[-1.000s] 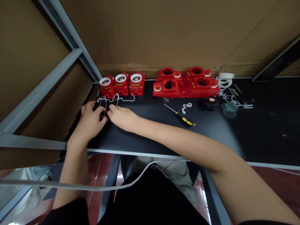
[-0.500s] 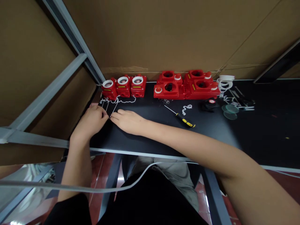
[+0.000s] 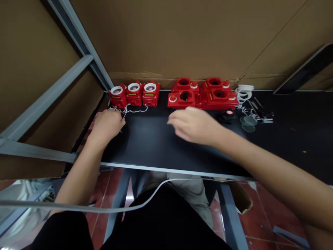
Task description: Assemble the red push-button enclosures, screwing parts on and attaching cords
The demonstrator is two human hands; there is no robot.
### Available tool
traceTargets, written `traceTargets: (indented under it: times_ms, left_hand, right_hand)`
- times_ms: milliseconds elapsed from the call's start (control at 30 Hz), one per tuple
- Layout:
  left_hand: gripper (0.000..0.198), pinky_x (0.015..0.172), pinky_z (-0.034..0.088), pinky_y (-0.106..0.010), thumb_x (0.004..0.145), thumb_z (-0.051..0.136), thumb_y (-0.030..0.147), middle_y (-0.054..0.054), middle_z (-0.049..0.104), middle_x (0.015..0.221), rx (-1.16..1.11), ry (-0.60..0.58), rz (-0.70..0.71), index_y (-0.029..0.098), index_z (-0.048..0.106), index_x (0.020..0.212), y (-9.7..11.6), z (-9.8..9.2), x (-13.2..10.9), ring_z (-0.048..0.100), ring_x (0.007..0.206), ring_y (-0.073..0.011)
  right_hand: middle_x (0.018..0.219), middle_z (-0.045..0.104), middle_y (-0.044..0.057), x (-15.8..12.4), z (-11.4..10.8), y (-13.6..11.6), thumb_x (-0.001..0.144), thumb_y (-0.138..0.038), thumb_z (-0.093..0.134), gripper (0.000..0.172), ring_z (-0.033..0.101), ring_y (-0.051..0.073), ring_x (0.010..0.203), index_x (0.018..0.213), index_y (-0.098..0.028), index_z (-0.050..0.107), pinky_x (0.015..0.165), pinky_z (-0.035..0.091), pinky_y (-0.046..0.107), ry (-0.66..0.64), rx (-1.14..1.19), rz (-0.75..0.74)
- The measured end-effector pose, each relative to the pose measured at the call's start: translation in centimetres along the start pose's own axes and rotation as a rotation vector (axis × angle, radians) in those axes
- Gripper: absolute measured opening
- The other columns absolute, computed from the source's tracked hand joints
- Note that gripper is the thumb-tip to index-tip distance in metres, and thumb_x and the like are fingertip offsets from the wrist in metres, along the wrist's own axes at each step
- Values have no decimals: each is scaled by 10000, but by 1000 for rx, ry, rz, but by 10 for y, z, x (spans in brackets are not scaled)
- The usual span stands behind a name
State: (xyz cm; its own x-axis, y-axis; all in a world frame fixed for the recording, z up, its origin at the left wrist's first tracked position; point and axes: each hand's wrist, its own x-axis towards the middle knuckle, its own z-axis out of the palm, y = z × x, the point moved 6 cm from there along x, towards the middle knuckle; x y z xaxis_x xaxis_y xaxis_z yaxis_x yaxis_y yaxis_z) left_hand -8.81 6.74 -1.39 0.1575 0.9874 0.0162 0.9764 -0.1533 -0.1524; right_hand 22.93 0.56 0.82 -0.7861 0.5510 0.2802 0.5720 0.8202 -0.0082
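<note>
At the table's left end, my left hand (image 3: 108,125) is closed, fingers curled down beside the white cords (image 3: 135,111). A thin, pale piece pokes out below its fingertips; what it is I cannot make out. Three red boxes with white-ringed round windows (image 3: 150,99) stand just behind these cords. My right hand (image 3: 194,125) hovers over the middle of the table, in front of a second group of red housings (image 3: 184,100) with open round holes. Its fingers are bent and smeared by motion, and the screwdriver seen earlier is hidden there.
White rings (image 3: 244,92) are stacked right of the housings. Near them lie clear round discs (image 3: 248,123), small metal parts and a black item with a red-and-white label (image 3: 229,112). Cardboard walls (image 3: 169,45) and a grey metal frame (image 3: 56,92) bound the black table (image 3: 148,142).
My right hand has left the cords beside my left hand and moved right across the table, now covering the screwdriver's place. My left hand has lifted slightly and stayed at the left end.
</note>
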Motion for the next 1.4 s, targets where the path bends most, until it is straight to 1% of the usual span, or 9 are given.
traceTargets:
  times_ms: [133, 267, 367, 500, 600, 767, 967, 1133, 1400]
  left_hand:
    - [378, 1009, 677, -572, 1042, 587, 416, -243, 879, 1015, 38, -37, -14, 191, 889, 1028, -8, -1, 0, 848, 1113, -480]
    - [423, 1082, 675, -631, 1046, 664, 495, -286, 866, 1268, 52, -20, -6, 164, 880, 1198, 2, -22, 8, 771, 1357, -558]
    - [454, 1168, 649, -619, 1107, 642, 494, -269, 844, 1332, 28, 12, 57, 148, 851, 1313, 34, -49, 16, 765, 1407, -527]
    - [326, 1021, 672, -515, 1131, 607, 429, -179, 847, 1192, -82, 108, 251, 196, 832, 1168, 97, -76, 26, 816, 1225, -427]
    - [203, 951, 646, -461, 1081, 632, 331, -136, 839, 1112, -260, 148, 377, 212, 794, 1106, 127, -73, 28, 806, 1128, -366]
    - [204, 952, 633, -435, 1054, 578, 243, -128, 835, 1099, -408, 176, 448, 193, 771, 1095, 127, -49, 25, 797, 1012, -306]
    - [174, 937, 622, -413, 1058, 609, 280, -83, 827, 1040, -444, 93, 590, 218, 770, 1037, 130, -36, 18, 786, 958, -283]
    - [178, 925, 606, -419, 1076, 605, 256, -84, 816, 1012, -424, 48, 669, 223, 771, 1020, 146, -27, 11, 779, 989, -301]
    - [153, 923, 606, -417, 1097, 635, 236, -79, 816, 1007, -414, 35, 711, 229, 773, 1030, 152, -26, 6, 766, 996, -301]
  right_hand:
    - [1342, 887, 234, -50, -44, 69, 1203, -237, 475, 419, 793, 319, 1238, 1311, -180, 876, 1070, 587, 487, 197, -72, 320]
    - [1235, 881, 302, -94, -76, 130, 1082, -172, 581, 360, 782, 325, 1140, 1159, -158, 933, 1048, 579, 523, 446, -179, 679]
    - [1165, 833, 368, -123, -88, 168, 991, -82, 500, 472, 738, 322, 1000, 1175, -18, 930, 859, 522, 533, 647, -268, 975]
    - [1321, 828, 372, -146, -85, 194, 902, -44, 544, 536, 571, 177, 710, 1281, 8, 920, 707, 426, 480, 778, -292, 1197]
    - [1227, 837, 358, -155, -79, 198, 793, 14, 591, 471, 498, 140, 657, 1099, -30, 945, 684, 415, 464, 794, -282, 1225]
    - [1002, 791, 245, -161, -72, 186, 774, -3, 612, 300, 572, 173, 722, 807, -146, 873, 681, 427, 439, 829, -269, 1110]
    - [576, 300, -91, -163, -69, 168, 803, 0, 641, 245, 345, 81, 554, 679, -205, 693, 678, 425, 323, 937, -140, 930]
    - [599, 388, -80, -165, -73, 163, 867, -87, 660, 175, 336, 72, 547, 742, -203, 698, 613, 320, 283, 1023, -111, 859]
    - [592, 351, -86, -173, -73, 178, 703, -80, 591, 234, 284, 87, 548, 822, -212, 744, 618, 270, 304, 984, -99, 877]
